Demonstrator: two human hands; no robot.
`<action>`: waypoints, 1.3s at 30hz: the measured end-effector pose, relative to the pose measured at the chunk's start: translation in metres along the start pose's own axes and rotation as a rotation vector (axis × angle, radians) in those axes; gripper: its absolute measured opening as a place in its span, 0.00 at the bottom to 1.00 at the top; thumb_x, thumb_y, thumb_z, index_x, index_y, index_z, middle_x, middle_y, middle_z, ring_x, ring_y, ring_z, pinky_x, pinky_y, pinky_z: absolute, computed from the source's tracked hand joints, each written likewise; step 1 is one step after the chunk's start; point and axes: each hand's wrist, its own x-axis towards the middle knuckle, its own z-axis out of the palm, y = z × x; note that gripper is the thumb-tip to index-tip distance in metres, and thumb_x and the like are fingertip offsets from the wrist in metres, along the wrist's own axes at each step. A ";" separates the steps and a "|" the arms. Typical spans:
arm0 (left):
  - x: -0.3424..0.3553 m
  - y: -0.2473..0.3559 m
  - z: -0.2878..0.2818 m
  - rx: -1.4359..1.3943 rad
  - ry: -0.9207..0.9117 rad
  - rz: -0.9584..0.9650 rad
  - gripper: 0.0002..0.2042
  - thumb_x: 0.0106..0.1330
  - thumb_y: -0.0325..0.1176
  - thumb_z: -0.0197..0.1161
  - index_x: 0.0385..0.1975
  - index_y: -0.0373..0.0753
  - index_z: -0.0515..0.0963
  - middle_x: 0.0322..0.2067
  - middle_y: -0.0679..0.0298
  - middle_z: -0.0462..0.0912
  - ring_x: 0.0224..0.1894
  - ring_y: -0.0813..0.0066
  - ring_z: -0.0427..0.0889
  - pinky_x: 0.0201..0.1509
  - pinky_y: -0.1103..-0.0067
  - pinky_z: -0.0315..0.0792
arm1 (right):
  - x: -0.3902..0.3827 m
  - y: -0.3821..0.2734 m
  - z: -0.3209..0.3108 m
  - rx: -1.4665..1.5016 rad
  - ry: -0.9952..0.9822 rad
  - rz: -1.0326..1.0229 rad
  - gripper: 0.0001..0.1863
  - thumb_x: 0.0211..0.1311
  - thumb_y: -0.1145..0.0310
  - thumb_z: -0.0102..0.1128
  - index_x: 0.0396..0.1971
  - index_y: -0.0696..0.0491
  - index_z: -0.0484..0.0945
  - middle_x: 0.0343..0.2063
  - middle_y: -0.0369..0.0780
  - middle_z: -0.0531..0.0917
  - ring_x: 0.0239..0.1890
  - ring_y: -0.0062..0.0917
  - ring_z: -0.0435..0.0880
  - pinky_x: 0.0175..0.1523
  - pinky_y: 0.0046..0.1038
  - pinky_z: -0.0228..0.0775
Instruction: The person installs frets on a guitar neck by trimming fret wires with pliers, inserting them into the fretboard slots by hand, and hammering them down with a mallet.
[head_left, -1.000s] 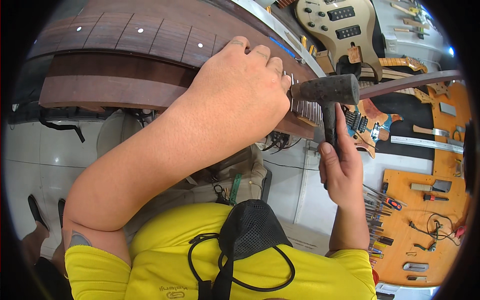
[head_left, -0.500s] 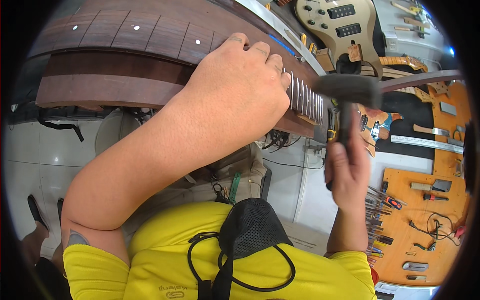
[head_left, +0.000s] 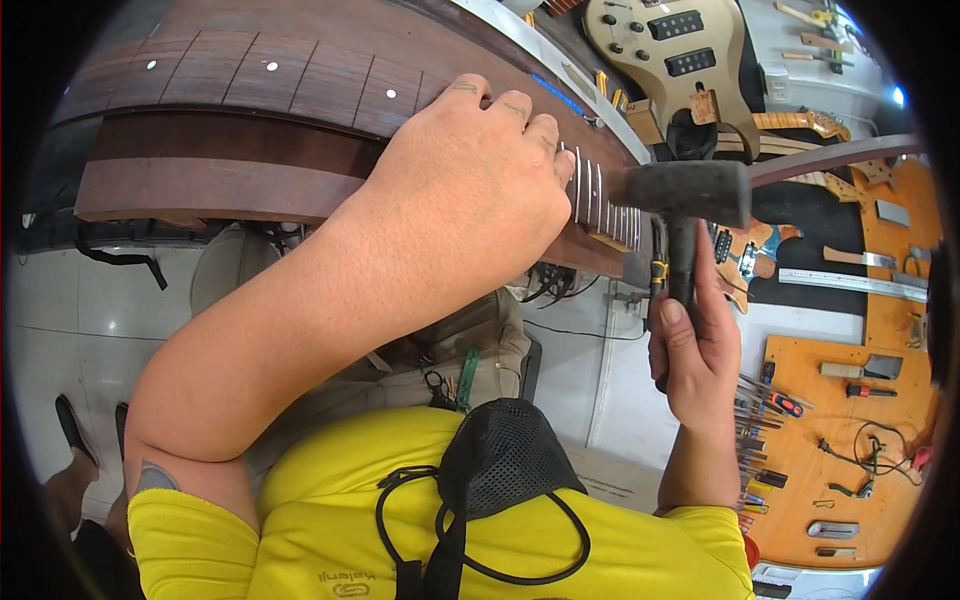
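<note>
A guitar neck [head_left: 215, 75] with a dark fretboard lies across the bench top, with white dots and bare slots to the left. Metal frets [head_left: 592, 195] sit close together at its right end. My left hand [head_left: 480, 170] lies over the neck just left of those frets, fingers bent over its far side; the thumb side is hidden. My right hand [head_left: 697, 350] is closed around the handle of a black hammer [head_left: 690, 190]. The hammer's left face is over the frets at the neck's end, and whether it touches them I cannot tell.
A brown bench block [head_left: 220, 185] runs under the neck. Beyond are a gold guitar body [head_left: 665, 60] and a painted guitar body [head_left: 760, 250]. A metal ruler [head_left: 850, 284] and an orange tool board [head_left: 830, 480] with hand tools are at the right. Another person's leg [head_left: 75, 485] shows at lower left.
The hammer head, blurred before, has moved slightly left and down over the frets and is now sharper. My left hand has stayed nearly in place on the neck.
</note>
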 end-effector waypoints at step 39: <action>-0.002 -0.001 0.001 -0.034 0.016 -0.016 0.18 0.66 0.32 0.65 0.54 0.38 0.88 0.52 0.60 0.89 0.57 0.62 0.86 0.65 0.67 0.76 | 0.023 -0.021 0.003 0.000 0.042 -0.137 0.36 0.81 0.77 0.52 0.85 0.51 0.57 0.25 0.27 0.74 0.17 0.08 0.64 0.22 0.15 0.55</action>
